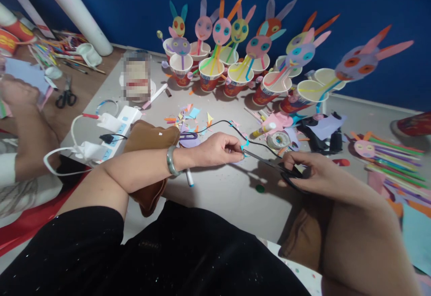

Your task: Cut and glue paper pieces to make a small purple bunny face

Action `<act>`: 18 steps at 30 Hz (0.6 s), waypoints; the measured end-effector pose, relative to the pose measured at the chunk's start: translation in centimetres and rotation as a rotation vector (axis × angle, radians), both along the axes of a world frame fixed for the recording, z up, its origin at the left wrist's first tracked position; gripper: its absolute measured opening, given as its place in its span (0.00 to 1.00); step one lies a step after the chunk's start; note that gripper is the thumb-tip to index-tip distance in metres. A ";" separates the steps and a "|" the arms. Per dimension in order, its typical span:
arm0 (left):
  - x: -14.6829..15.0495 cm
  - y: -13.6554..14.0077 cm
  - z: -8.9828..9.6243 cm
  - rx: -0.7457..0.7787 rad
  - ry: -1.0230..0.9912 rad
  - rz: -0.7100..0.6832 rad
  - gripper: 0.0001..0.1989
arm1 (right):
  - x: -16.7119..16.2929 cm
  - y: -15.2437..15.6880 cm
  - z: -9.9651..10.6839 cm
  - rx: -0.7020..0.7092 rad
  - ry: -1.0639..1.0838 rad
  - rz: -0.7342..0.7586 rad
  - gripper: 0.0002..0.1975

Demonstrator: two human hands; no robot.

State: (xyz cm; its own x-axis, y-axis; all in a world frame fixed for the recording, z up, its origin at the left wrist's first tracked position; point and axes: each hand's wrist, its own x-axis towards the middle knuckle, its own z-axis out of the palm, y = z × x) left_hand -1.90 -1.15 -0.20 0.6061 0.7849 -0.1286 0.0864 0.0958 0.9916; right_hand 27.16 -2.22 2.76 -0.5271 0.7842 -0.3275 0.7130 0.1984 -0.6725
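Observation:
Between the thumb and fingers of my left hand [220, 149] is a small piece of turquoise paper [245, 143]. My right hand [311, 172] grips the black handles of a pair of scissors [266, 160]. The scissor blades point left, and their tips reach the turquoise paper beside my left fingertips. Colourful paper scraps [193, 112] lie scattered on the table beyond my hands. A roll of clear tape [279, 140] and a yellow glue stick [263, 130] are near the scissors. Below my left wrist lies a marker with a blue end [190, 178].
Paper cups [210, 73] with paper rabbit heads on straws line the back wall. A white power strip [123, 127] and brown cushion [148, 136] lie left. Coloured straws [397, 156] lie right. A black cable [235, 127] crosses the table. Another person's hand [20, 91] holds purple paper far left.

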 end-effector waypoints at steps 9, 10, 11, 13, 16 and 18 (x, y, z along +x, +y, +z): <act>-0.1 -0.1 -0.2 0.043 -0.015 -0.008 0.09 | -0.4 0.0 0.1 -0.025 0.030 -0.004 0.17; -0.1 -0.1 -0.2 0.040 -0.012 -0.007 0.09 | -0.4 0.0 0.1 -0.029 0.033 -0.005 0.17; -0.1 -0.1 -0.2 0.038 -0.009 -0.007 0.09 | -0.4 0.0 0.1 -0.034 0.036 -0.008 0.17; -0.1 -0.1 -0.1 0.036 -0.006 -0.005 0.10 | -0.4 0.0 0.1 -0.052 0.038 -0.018 0.18; -0.1 -0.1 -0.1 0.038 -0.002 -0.004 0.10 | -0.4 0.0 0.1 -0.072 0.038 -0.035 0.19; -0.1 -0.1 0.0 0.038 -0.009 -0.005 0.10 | -0.4 0.0 0.0 -0.071 0.039 -0.036 0.19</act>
State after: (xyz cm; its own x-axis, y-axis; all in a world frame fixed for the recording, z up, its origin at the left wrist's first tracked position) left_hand -2.03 -1.28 -0.24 0.6109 0.7861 -0.0937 0.0779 0.0580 0.9953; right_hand 26.80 -2.19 2.78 -0.5124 0.7785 -0.3625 0.6918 0.1241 -0.7113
